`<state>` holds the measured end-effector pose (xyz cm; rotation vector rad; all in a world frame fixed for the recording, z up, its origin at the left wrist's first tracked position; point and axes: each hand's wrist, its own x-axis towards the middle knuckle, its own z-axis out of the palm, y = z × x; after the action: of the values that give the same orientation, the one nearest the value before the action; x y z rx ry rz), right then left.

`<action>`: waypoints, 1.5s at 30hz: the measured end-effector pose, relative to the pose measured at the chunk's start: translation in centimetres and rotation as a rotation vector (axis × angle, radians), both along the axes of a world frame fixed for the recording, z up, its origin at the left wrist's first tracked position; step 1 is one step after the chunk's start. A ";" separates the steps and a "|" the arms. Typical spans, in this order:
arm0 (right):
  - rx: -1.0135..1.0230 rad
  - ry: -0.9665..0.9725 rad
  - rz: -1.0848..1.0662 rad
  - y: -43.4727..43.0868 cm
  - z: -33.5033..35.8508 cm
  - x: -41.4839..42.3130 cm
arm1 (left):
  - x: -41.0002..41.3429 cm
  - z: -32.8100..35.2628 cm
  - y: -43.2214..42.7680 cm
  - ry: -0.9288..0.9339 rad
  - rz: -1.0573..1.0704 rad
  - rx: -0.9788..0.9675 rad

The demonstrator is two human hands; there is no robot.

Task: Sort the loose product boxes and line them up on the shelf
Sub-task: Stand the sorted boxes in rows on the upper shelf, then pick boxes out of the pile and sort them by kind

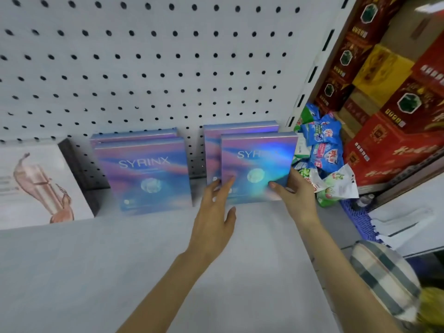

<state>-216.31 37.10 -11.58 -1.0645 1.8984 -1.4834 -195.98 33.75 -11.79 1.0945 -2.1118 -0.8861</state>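
The left hand (215,207) lays straight fingers on the lower left of an iridescent blue-pink SYRINX box (257,162); the right hand (296,195) pinches its lower right corner. It stands upright on the white shelf (144,260), fronting a matching box (240,127).

Shop: pegboard shelf (168,248), stocked boxes (149,174).

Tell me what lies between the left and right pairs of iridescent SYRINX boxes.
Nothing; the head view shows only bare grey shelf and white perforated pegboard there.
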 end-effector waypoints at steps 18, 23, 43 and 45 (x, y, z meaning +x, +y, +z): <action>0.080 0.197 -0.226 5.2 2.7 9.3 | 5.2 3.5 1.9 -0.106 -0.078 0.178; 0.054 0.273 0.020 12.7 2.9 24.2 | 21.4 5.3 10.3 -0.201 -0.061 0.062; 0.191 0.488 0.980 19.9 0.3 76.5 | 75.1 -1.3 33.5 0.097 0.949 0.300; 0.189 0.475 1.033 18.8 0.1 79.6 | 77.0 -1.6 33.4 0.100 0.993 0.306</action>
<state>-136.70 55.94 -11.50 -1.9861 1.2892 -0.4755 -118.93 67.13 -13.37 1.9316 -1.0928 -0.7204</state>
